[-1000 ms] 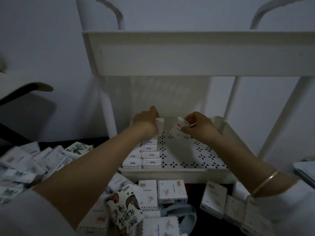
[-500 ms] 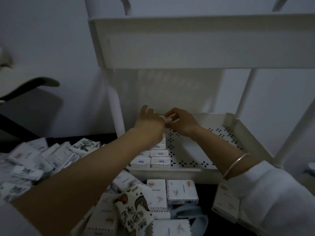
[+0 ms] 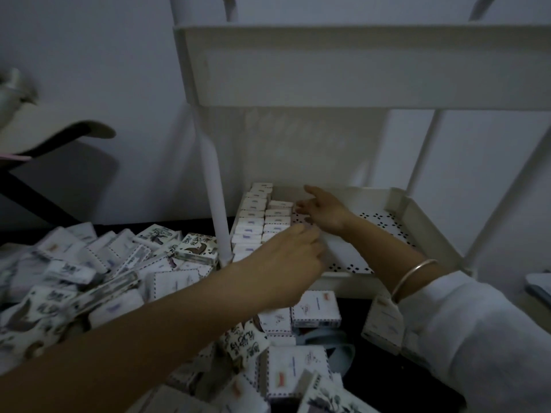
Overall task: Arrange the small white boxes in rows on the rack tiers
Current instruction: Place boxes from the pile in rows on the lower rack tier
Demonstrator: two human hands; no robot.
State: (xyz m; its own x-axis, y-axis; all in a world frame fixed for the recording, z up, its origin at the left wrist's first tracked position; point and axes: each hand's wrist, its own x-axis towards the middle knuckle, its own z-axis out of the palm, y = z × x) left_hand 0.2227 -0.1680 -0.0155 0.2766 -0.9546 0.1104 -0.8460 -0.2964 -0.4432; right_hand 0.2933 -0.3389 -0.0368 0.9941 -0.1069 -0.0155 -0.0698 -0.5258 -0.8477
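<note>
1. Far L: a pale curved shape (image 3: 53, 129), dim and cut by the frame edge. Can't tell what it is.
2. Loose boxes (image 3: 89, 263) are heaped on the dark floor L of the rack. The heap runs under my L forearm and down to the bottom edge. Most are blurred, print unreadable.
3. The rack post (image 3: 211, 189) covers the front-L corner of the lower tier (image 3: 417, 210).
4. Rowed boxes (image 3: 253, 222): 2 rows on that tier against its L wall, running front to back. The wall-side row is longer.
5. L hand (image 3: 286, 263): back of it faces me, over the rows' front ends, hiding them. Fingers (image 3: 313, 245) curl down and away, so I can't tell if it holds anything.
6. R hand (image 3: 325, 213): further back, just R of the 2nd row. The index is stretched out, the other fingers are straight with tips at the row's far box, and it grips nothing. Actual contact is too dim to call.
7. Upper tier (image 3: 357, 64) is overhead, cut off at R.
8. R wrist: bracelet (image 3: 413, 278), then a white sleeve (image 3: 477, 338). A flat thing (image 3: 539, 284) at the R edge is mostly out of frame.
</note>
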